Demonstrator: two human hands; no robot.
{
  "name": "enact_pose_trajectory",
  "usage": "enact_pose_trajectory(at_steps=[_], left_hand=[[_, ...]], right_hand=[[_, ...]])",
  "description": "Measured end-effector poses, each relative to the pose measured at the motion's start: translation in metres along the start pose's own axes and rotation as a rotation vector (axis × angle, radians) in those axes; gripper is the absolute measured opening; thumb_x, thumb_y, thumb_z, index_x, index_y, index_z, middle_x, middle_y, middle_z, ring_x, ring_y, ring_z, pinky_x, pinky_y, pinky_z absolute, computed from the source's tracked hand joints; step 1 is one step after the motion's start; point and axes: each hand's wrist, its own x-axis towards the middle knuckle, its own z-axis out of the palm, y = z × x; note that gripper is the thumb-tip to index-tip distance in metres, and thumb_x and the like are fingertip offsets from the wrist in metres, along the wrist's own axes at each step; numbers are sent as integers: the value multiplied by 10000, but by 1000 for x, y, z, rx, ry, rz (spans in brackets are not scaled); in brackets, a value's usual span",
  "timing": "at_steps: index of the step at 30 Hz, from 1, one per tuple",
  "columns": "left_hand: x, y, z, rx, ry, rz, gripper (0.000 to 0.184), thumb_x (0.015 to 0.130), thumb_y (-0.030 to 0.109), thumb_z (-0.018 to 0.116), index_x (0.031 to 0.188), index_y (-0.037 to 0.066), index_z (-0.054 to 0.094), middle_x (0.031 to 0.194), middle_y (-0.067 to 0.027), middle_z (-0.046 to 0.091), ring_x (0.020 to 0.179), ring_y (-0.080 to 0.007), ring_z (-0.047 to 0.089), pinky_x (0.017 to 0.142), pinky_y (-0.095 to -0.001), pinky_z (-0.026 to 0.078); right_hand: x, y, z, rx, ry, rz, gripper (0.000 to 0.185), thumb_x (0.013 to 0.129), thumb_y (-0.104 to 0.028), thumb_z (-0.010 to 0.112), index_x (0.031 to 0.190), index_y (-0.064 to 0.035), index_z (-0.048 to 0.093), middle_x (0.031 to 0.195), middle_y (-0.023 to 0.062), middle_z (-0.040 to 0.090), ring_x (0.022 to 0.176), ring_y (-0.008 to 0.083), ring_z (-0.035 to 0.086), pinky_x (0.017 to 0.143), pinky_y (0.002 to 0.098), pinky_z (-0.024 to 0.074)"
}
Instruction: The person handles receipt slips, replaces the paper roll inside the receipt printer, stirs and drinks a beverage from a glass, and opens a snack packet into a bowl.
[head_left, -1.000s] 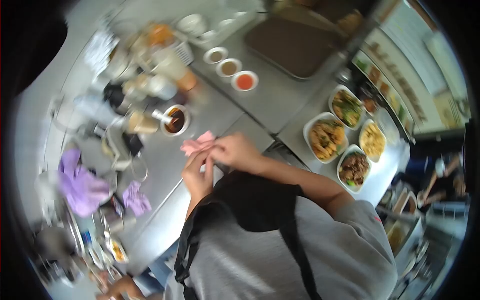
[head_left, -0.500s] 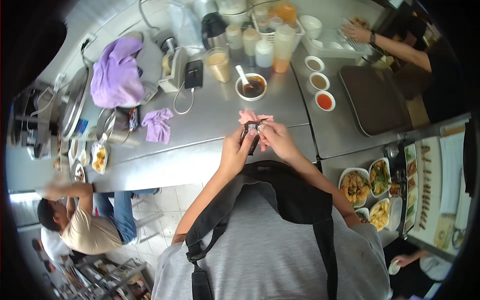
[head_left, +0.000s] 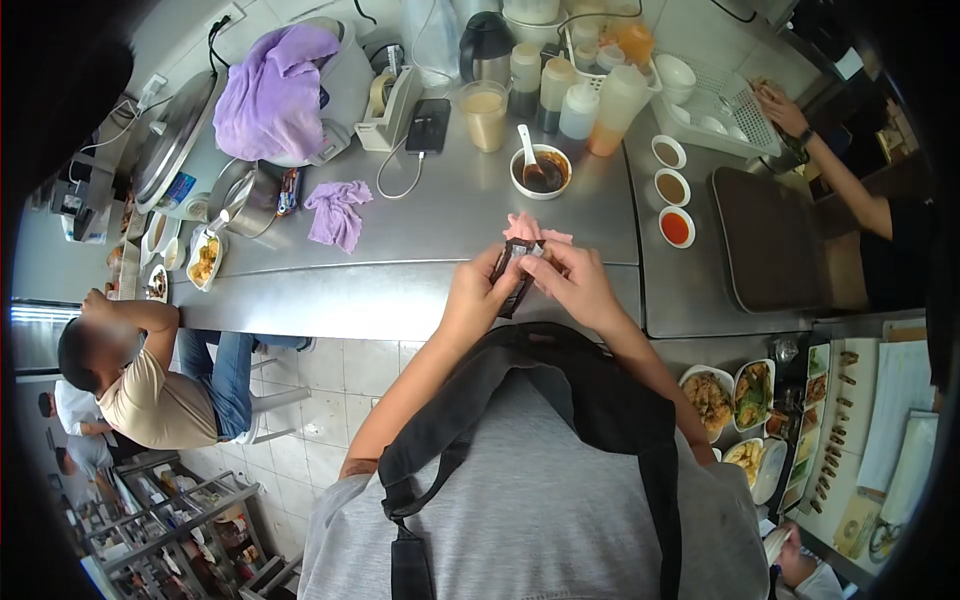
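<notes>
Left hand (head_left: pixel 474 293) and right hand (head_left: pixel 583 285) close together, both clamped on a dark packet (head_left: pixel 512 300) unseen one second ago.

The left forearm (head_left: pixel 408 395) and right forearm (head_left: pixel 648 365) are angled forward and inward. The left hand (head_left: pixel 474 288) and right hand (head_left: pixel 577 284) are held close together, fingers (head_left: pixel 570 257) bent.
</notes>
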Motion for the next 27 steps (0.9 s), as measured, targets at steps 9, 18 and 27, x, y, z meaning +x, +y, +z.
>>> enact_pose_trajectory(at_steps=[9, 18, 27], left_hand=[[-2, -2, 10, -56, -52, -28, 186, 913, 149, 605, 975, -27, 621, 647, -72, 586, 594, -99, 497, 564, -282, 433], [7, 1, 7, -173, -150, 5, 141, 909, 132, 610, 993, 19, 622, 832, -90, 660, 722, -117, 589, 655, -265, 472], [22, 26, -6, 718, 64, 625, 161, 717, 170, 747, 868, 151, 694, 1009, -62, 604, 977, -286, 576, 937, -478, 412]], right_hand=[[-14, 2, -1, 65, 61, -43, 194, 931, -125, 517, 979, 39, 610, 686, 62, 584, 578, 107, 557, 558, 263, 454], [-16, 17, -7, 96, 16, 36, 226, 922, -135, 514, 1009, 34, 636, 702, 85, 605, 614, 137, 587, 598, 290, 473], [-2, 17, 1, -201, 62, -49, 270, 882, -180, 505, 905, 52, 641, 1169, 241, 576, 1098, 356, 562, 930, 417, 451]])
